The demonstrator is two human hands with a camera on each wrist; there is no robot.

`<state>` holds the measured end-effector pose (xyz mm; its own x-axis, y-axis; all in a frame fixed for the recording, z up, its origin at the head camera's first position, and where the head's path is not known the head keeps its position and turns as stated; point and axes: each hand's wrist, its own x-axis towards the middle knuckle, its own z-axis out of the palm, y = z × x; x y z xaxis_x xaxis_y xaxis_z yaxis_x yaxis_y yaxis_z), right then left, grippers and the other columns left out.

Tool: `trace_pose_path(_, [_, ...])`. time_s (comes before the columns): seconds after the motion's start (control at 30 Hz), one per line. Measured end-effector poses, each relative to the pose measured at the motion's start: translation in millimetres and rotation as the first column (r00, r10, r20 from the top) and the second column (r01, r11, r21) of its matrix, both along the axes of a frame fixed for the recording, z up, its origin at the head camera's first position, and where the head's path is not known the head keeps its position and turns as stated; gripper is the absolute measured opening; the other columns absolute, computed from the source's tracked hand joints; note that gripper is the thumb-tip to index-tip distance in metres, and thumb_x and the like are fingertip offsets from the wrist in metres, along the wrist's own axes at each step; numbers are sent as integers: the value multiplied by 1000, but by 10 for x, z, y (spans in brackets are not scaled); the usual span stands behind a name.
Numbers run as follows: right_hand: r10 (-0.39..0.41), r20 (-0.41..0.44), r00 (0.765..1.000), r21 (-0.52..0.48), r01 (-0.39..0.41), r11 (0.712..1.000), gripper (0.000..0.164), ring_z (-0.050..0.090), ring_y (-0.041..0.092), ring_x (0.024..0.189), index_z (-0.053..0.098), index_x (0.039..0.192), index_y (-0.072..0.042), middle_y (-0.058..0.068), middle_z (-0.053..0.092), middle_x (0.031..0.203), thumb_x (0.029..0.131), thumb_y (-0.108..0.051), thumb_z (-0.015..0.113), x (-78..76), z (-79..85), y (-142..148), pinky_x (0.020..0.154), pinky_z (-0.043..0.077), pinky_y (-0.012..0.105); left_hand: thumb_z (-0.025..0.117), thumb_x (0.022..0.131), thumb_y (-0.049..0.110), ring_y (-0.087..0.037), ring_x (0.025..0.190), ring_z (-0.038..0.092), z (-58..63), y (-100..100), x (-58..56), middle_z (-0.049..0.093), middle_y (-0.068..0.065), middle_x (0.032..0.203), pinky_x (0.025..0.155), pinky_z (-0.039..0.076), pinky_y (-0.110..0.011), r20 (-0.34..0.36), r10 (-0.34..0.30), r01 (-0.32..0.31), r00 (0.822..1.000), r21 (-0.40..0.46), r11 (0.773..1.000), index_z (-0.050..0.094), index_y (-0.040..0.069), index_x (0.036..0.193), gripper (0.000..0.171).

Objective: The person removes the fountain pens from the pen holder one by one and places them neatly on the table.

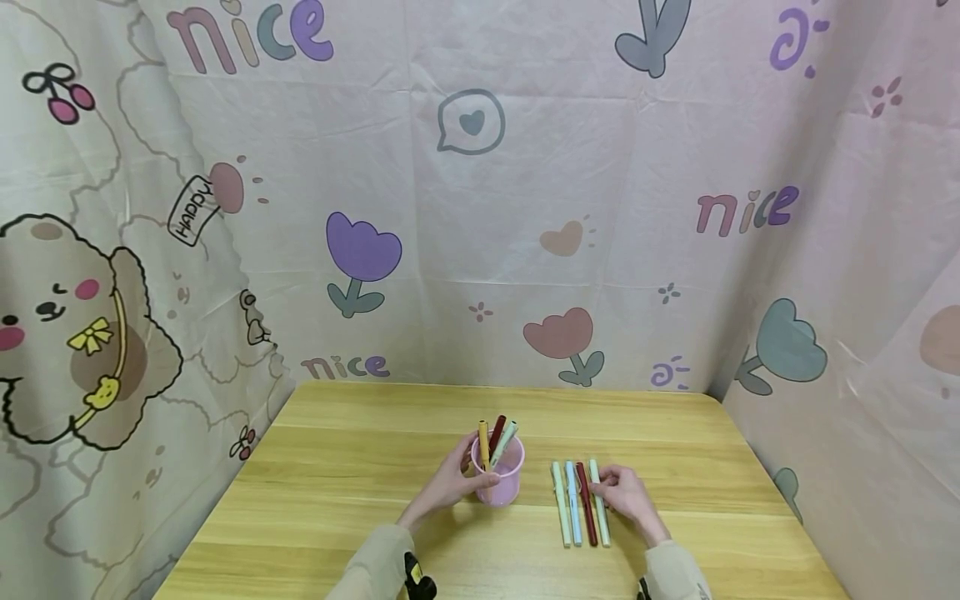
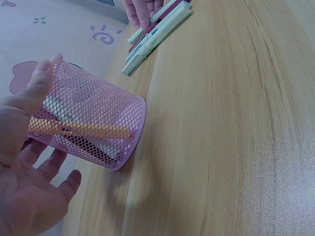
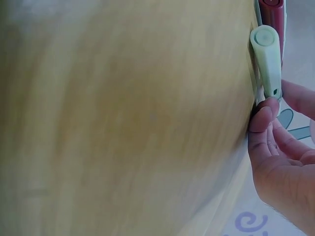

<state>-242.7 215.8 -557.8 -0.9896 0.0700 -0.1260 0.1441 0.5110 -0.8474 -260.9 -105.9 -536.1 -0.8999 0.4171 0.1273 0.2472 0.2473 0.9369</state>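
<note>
My left hand (image 1: 452, 481) grips a pink mesh pen holder (image 1: 507, 489) near its rim, thumb on the near side. Inside the pen holder stand a yellow pen (image 1: 483, 442), a dark red pen (image 1: 498, 431) and a light green pen (image 1: 507, 437), leaning on its wall. To the right, a row of pens lies on the table: a light green pen (image 1: 561, 504), a light blue pen (image 1: 573, 504), a dark red pen (image 1: 587, 508) and another light green pen (image 3: 268, 61) at the right end. My right hand (image 1: 627, 495) pinches that rightmost green pen between thumb and fingers.
The wooden table (image 1: 360, 450) has its far edge against a printed cloth (image 1: 480, 217). More cloth hangs along the left and right sides.
</note>
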Motion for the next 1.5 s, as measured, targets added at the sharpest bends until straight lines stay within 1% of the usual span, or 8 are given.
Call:
trace_pose_path(0.2, [-5, -5, 1000, 5, 5, 1000, 38, 55, 16, 62, 54, 108, 6, 10, 58, 81, 76, -11, 66, 5, 12, -15, 53, 49, 27, 69, 76, 30, -41, 131, 26, 11, 0, 6, 24, -18, 146, 106, 22, -58, 6, -1, 1, 1000, 6, 1000, 19, 15, 142, 84])
trace_pose_path(0.43, [-10, -8, 1000, -6, 10, 1000, 34, 54, 16, 59, 55, 106, 6, 9, 56, 77, 76, -8, 65, -3, 4, -20, 49, 48, 27, 68, 78, 21, -43, 131, 23, 272, 8, 154, 22, -23, 145, 107, 19, -59, 31, -17, 16, 999, 8, 1000, 18, 6, 141, 82])
trace_pose_path(0.53, [-8, -5, 1000, -12, 8, 1000, 35, 54, 16, 59, 54, 106, 6, 9, 56, 78, 76, -8, 65, -4, 3, -18, 50, 48, 27, 68, 78, 22, -43, 131, 23, 316, 7, 180, 23, -23, 145, 107, 19, -59, 28, -19, 19, 999, 11, 1000, 19, 5, 141, 81])
trace_pose_path(0.63, [-7, -2, 1000, -16, 7, 1000, 35, 54, 16, 60, 54, 106, 6, 10, 57, 79, 76, -7, 65, -2, 4, -13, 50, 49, 27, 68, 78, 22, -43, 131, 24, 320, 8, 179, 23, -23, 145, 107, 20, -58, 29, -17, 16, 999, 7, 1000, 20, 5, 141, 81])
trace_pose_path(0.8, [-9, -5, 1000, -8, 9, 1000, 34, 54, 15, 59, 54, 106, 7, 11, 58, 79, 76, -8, 65, 6, 14, -10, 51, 49, 27, 68, 78, 22, -44, 131, 24, 263, 11, 148, 22, -23, 145, 106, 20, -59, 28, -16, 16, 999, 9, 1000, 19, 6, 141, 82])
trace_pose_path(0.97, [-17, -3, 1000, -13, 17, 1000, 34, 55, 16, 59, 55, 105, 6, 10, 58, 77, 76, -8, 65, 10, 24, -22, 50, 49, 27, 69, 77, 25, -42, 131, 24, 88, 10, 46, 22, -21, 146, 105, 21, -60, 13, -9, 9, 1000, 11, 1000, 19, 12, 142, 82])
trace_pose_path(1.07, [-16, -6, 1000, -17, 16, 1000, 33, 55, 16, 58, 55, 104, 6, 9, 58, 76, 76, -7, 65, 13, 26, -29, 50, 49, 27, 69, 76, 29, -40, 132, 24, 19, 4, 7, 22, -18, 146, 106, 21, -58, 13, -3, 3, 1000, 5, 1000, 19, 16, 142, 84])
trace_pose_path(1.5, [-7, -5, 1000, -12, 7, 1000, 32, 56, 17, 57, 55, 104, 7, 10, 59, 75, 76, -7, 66, 12, 41, -23, 50, 51, 28, 69, 75, 33, -37, 134, 23, 22, 2, 8, 22, -14, 147, 108, 20, -56, 17, -2, 2, 1000, 3, 1000, 20, 19, 142, 84])
